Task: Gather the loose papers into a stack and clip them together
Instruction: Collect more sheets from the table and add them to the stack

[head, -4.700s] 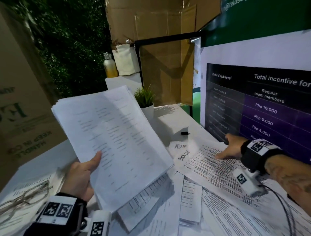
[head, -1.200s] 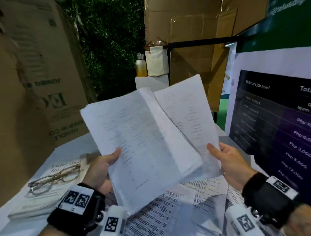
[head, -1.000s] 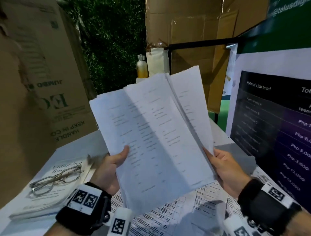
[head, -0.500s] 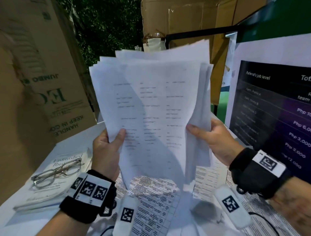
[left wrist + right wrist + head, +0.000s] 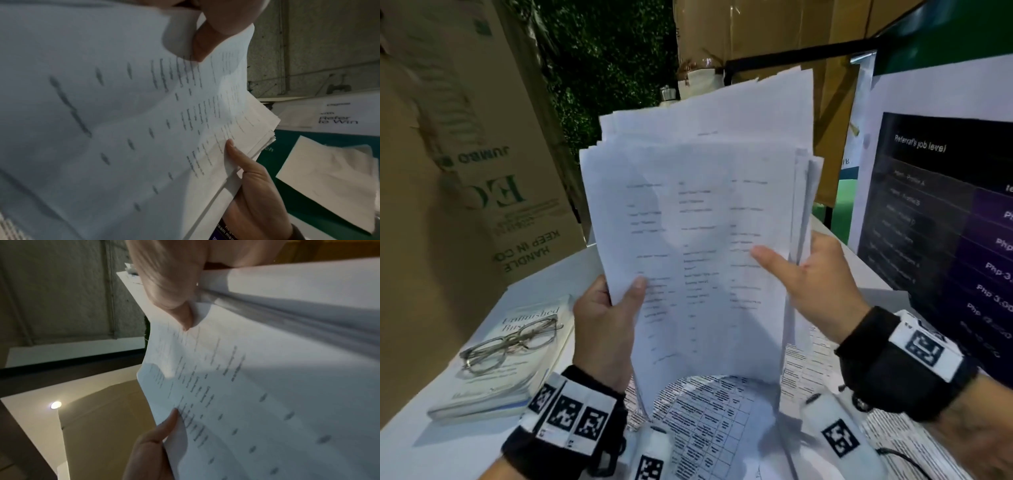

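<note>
Far to the left of both hands stands a big cardboard box with upside-down green lettering. Nearer, just left of the left hand, a book lies flat on the white table, with a pair of glasses resting on its cover.

The left hand grips the stack of papers by its lower left edge: the thumb lies across the front sheet and the fingers curl behind. In the left wrist view the thumb presses the printed face at the top of the picture. The stack is held upright between the two hands, raised off the table, its top edges uneven and fanned, with some sheets sticking out higher at the upper right. The front sheet carries faint columns of short text lines.

The right hand holds the stack's right edge, thumb on the front sheet, fingers hidden behind the pages. The right wrist view shows many loose sheet edges spreading beside that thumb.

Below the hands, more printed sheets lie spread on the table. To the right of the right hand stands a poster with a dark table of white text.
</note>
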A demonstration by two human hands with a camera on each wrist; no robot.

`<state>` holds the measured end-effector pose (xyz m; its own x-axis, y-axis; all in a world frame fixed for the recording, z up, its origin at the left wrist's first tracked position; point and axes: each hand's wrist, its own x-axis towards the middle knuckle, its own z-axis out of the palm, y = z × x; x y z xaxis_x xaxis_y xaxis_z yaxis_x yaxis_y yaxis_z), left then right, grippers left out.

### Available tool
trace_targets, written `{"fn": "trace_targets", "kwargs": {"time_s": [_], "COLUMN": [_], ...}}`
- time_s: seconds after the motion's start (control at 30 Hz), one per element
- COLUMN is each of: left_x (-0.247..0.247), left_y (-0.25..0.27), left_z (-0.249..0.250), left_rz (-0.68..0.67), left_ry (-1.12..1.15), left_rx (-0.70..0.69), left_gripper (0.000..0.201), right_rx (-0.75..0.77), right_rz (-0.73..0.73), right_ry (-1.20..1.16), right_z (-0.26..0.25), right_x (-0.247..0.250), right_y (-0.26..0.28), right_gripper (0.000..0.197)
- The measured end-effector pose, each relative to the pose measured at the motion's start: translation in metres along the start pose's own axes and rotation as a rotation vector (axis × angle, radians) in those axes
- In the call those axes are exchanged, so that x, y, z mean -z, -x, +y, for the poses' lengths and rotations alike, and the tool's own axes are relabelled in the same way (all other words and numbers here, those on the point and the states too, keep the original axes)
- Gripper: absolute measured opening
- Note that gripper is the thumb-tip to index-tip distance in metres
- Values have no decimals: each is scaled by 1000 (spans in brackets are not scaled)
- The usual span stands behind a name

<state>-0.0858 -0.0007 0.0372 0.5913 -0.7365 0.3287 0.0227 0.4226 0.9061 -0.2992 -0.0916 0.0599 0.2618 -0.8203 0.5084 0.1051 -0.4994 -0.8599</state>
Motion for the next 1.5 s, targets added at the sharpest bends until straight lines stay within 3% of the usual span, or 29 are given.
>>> {"fn": "trace_targets", "kwargs": {"time_s": [0.13,0.27,0.37,0.6,0.73,0.8,0.87,1.0,1.07,1.13,1.2,1.33,1.4,1.5], "left_x": [6,12,11,23,24,26,31,66,87,100,104,103,102,101], "left_y": [-5,-9,-13,-9,3,-1,-7,-22,-26,-26,-25,-23,-23,-26], "left_z": [4,7,12,3,-8,-5,7,18,17,15,14,15,17,21], "left_rz": [-109,-191,-230,-270,-235,-190,-121,15,90,154,180,157,132,117], "left_ry": [-73,-61,-28,-91,-227,-279,-297,-278,-250,-188,-132,-56,-35,14], "left_rx": [-60,-46,-59,-24,7,-4,-21,-17,42,81,98,121,147,193], "left_gripper": [24,36,33,62,17,10,11,9,20,48,63,56,51,53], "right_rx": [-36,-105,-130,-230,-304,-323,-359,-457,-499,-504,-503,-463,-448,-413], "right_rz": [-6,-86,-124,-203,-278,-338,-455,-694,-743,-761,-793,-876,-801,-565], "right_ry": [-146,-214,-216,-206,-150,-108,-6,685,853,925,1005,1011,943,730], "right_z": [3,17,22,29,33,32,37,63,71,74,75,82,88,87], "right_x": [2,4,0,-3,-4,-2,1,6,1,-7,-16,-25,-20,-3], "right_y": [-7,-2,-1,4,9,5,-2,-2,2,4,4,3,2,1], "right_gripper": [19,37,44,37,40,44,49,93,105,100,78,21,27,24]}}
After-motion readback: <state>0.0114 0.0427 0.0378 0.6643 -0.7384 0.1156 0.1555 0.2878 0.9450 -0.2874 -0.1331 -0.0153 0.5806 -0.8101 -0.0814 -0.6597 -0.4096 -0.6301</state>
